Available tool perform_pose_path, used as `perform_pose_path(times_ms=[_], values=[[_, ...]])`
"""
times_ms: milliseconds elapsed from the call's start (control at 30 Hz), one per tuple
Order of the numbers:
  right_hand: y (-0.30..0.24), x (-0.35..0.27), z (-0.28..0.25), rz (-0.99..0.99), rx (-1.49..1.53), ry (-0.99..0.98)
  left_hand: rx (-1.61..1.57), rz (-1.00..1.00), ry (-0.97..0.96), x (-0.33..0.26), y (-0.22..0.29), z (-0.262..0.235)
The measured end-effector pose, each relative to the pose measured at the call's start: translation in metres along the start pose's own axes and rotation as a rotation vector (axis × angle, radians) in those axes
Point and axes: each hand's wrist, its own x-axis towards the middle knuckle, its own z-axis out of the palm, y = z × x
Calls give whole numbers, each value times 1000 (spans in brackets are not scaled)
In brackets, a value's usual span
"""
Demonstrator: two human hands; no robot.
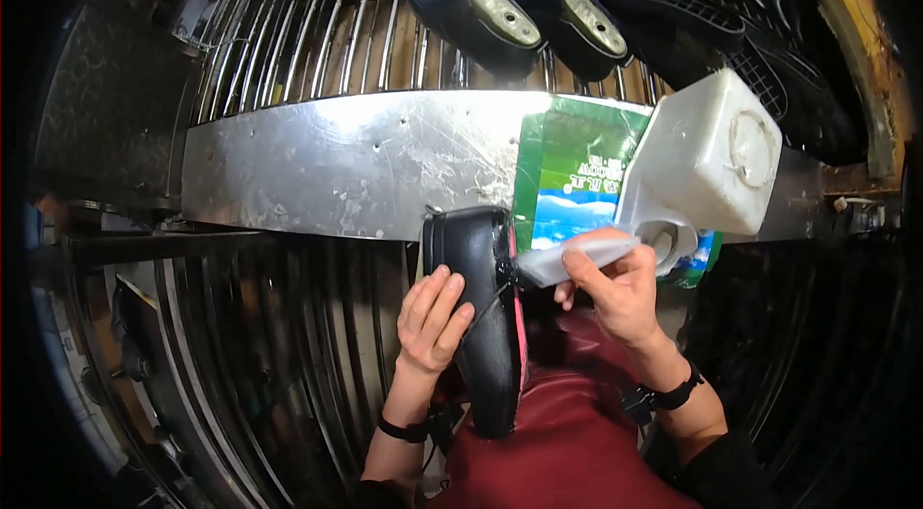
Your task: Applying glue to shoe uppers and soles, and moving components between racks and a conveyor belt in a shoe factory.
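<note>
Head view: left hand (433,324) against black shoe (486,346) (can't tell from here if clamped), right hand (623,293) pinching white-handled tool (550,265). Shoe looks stiff, slick; best gripped by side.

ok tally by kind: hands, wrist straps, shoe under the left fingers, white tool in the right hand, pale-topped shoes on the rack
hands: 2
wrist straps: 2
shoe: 1
white tool: 1
pale-topped shoes: 2
total: 8
</note>
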Motion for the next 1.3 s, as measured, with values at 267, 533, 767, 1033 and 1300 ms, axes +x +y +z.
perform_pose_path(times_ms=[267, 533, 767, 1033, 1300], values=[[-5, -73, -16, -122, -158, -237, -6, -9, 14, 4, 2, 2], [-41, -123, -12, -512, -384, -768, 36, -5, 39, 16, 13, 0], [-40, -92, -12, -81, 42, -103, 61, -51, -2, 31, 26, -5], [-94, -92, -6, -562, -373, -559, 61, -173, -97, 61, 34, -15], [-144, -69, 9, -663, -493, -528, -1, -296, -201, 116, 26, -30]])
